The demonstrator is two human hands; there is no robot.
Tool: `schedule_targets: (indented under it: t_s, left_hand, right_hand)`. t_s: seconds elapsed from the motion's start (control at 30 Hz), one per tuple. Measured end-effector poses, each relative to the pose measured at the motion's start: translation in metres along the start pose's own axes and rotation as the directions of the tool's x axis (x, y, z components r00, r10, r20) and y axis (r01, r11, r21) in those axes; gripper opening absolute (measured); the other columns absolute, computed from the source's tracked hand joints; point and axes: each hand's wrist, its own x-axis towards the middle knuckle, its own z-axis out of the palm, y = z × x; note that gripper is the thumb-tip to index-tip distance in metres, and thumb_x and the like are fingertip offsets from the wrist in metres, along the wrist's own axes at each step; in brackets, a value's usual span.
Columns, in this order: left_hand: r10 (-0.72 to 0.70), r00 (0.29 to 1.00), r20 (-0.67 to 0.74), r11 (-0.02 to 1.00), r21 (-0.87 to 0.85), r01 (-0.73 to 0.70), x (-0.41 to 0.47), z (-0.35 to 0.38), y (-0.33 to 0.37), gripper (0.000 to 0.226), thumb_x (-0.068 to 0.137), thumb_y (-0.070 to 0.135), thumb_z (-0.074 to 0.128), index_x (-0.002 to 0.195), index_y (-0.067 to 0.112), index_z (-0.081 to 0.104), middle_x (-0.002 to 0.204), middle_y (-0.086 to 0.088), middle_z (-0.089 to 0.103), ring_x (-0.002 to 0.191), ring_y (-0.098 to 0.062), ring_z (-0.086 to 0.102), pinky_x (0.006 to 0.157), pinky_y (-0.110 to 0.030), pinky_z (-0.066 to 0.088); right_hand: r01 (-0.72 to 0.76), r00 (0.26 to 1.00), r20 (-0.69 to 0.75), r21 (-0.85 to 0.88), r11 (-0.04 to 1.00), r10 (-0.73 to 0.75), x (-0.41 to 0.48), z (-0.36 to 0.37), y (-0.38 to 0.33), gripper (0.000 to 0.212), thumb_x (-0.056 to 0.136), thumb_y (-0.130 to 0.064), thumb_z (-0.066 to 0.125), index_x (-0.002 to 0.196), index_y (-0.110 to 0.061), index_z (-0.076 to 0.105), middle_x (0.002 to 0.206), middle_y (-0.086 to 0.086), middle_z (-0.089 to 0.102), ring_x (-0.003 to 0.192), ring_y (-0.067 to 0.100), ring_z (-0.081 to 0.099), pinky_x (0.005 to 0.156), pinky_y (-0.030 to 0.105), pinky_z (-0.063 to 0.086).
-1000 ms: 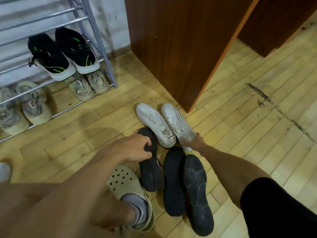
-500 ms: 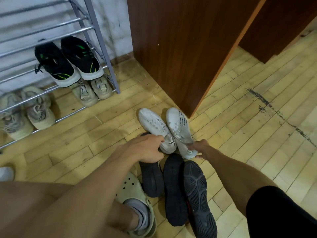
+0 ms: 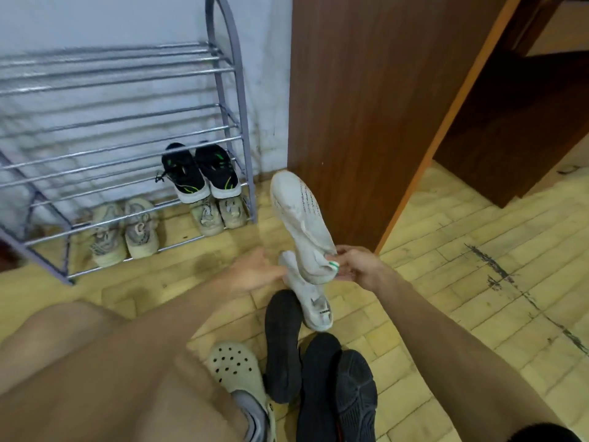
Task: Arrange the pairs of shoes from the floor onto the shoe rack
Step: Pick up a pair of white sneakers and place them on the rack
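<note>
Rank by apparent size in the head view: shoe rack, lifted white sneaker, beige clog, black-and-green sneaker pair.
1. shoe rack, far the largest.
2. black-and-green sneaker pair, taken together.
3-4. lifted white sneaker and beige clog: look alike; the clog is nearer the camera and partly hidden by the leg, so unranked.

Soft even indoor light, motion blur, wide-angle warp.

Single head-worn view looks steeply down, close over floor [image 3: 478,282], facing rack [image 3: 127,148].
</note>
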Motion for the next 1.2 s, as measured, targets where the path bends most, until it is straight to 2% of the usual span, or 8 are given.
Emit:
schedule_targets:
  t_s: [0.1,0.33,0.43,0.7,0.77,0.9,1.03,1.2]
  left_hand:
    - [-0.039,0.992,-0.120,0.980,-0.197,0.015,-0.019,-0.031,0.001,0.079,0.083,0.053,0.060,0.146,0.016,0.031,0.105,0.000,0.058,0.084,-0.017,0.060,0.068,-0.029,0.049]
    - [-0.149,0.830,-0.537,0.829,-0.526,-0.191,-0.081,-0.108,-0.025,0.032,0.082,0.025,0.071,0.106,0.015,0.053,0.111,-0.011,0.067,0.072,-0.022,0.061,0.054,-0.029,0.050]
    - [-0.227,0.745,-0.627,0.771,-0.583,-0.256,-0.111,-0.143,-0.055,0.041,0.079,0.025,0.074,0.106,0.016,0.044,0.114,-0.013,0.062,0.091,-0.030,0.063,0.055,-0.034,0.052]
    - [-0.416,0.611,-0.674,0.568,-0.717,-0.404,-0.194,-0.197,-0.166,0.032,0.081,0.015,0.073,0.097,0.015,0.045,0.109,-0.012,0.061,0.079,-0.027,0.062,0.052,-0.032,0.056]
    - [-0.491,0.574,-0.655,0.544,-0.745,-0.385,-0.207,-0.196,-0.198,0.028,0.081,0.013,0.072,0.083,0.019,0.045,0.103,-0.012,0.061,0.079,-0.026,0.061,0.055,-0.034,0.057]
    - [-0.563,0.594,-0.575,0.467,-0.814,-0.345,-0.226,-0.184,-0.250,0.027,0.084,0.008,0.067,0.094,0.016,0.043,0.106,-0.012,0.059,0.080,-0.024,0.061,0.047,-0.027,0.052]
    - [-0.589,0.589,-0.553,0.470,-0.828,-0.307,-0.231,-0.171,-0.294,0.039,0.083,0.007,0.066,0.116,0.012,0.046,0.108,-0.013,0.061,0.086,-0.025,0.060,0.067,-0.035,0.055]
    - [-0.579,0.621,-0.528,0.565,-0.809,-0.162,-0.232,-0.159,-0.354,0.039,0.089,0.023,0.062,0.125,0.010,0.052,0.108,-0.011,0.064,0.086,-0.024,0.062,0.081,-0.039,0.054]
  right_hand:
    - [0.122,0.986,0.119,-0.066,0.990,-0.114,-0.018,0.046,-0.041,0.029,0.084,-0.006,0.071,0.112,-0.005,0.065,0.092,0.004,0.069,0.080,0.017,0.066,0.066,0.028,0.056]
    - [0.359,0.889,0.362,-0.166,0.919,-0.281,-0.072,0.171,-0.113,0.031,0.087,-0.008,0.066,0.119,-0.007,0.065,0.095,0.004,0.070,0.078,0.015,0.065,0.068,0.025,0.056]
    - [0.450,0.831,0.460,-0.224,0.864,-0.314,-0.093,0.225,-0.132,0.032,0.087,-0.012,0.068,0.119,-0.010,0.065,0.101,0.005,0.072,0.084,0.016,0.067,0.068,0.025,0.056]
    - [0.563,0.741,0.634,-0.408,0.718,-0.221,-0.134,0.380,-0.136,0.024,0.089,-0.013,0.066,0.112,-0.008,0.067,0.099,0.007,0.071,0.087,0.020,0.065,0.083,0.038,0.056]
    - [0.566,0.751,0.638,-0.490,0.663,-0.170,-0.138,0.415,-0.124,0.029,0.087,-0.014,0.068,0.112,0.000,0.065,0.095,0.011,0.069,0.080,0.021,0.066,0.072,0.035,0.060]
    - [0.524,0.772,0.634,-0.589,0.615,-0.050,-0.136,0.466,-0.095,0.031,0.077,-0.010,0.077,0.105,-0.002,0.067,0.083,0.008,0.069,0.076,0.020,0.068,0.074,0.037,0.061]
    - [0.473,0.780,0.614,-0.706,0.528,0.123,-0.124,0.504,-0.062,0.028,0.075,-0.006,0.076,0.101,-0.003,0.065,0.083,0.010,0.070,0.066,0.020,0.070,0.058,0.033,0.059]
    - [0.334,0.782,0.575,-0.711,0.618,0.240,-0.104,0.537,-0.014,0.025,0.084,0.001,0.066,0.109,-0.002,0.062,0.092,0.013,0.066,0.080,0.026,0.066,0.073,0.038,0.058]
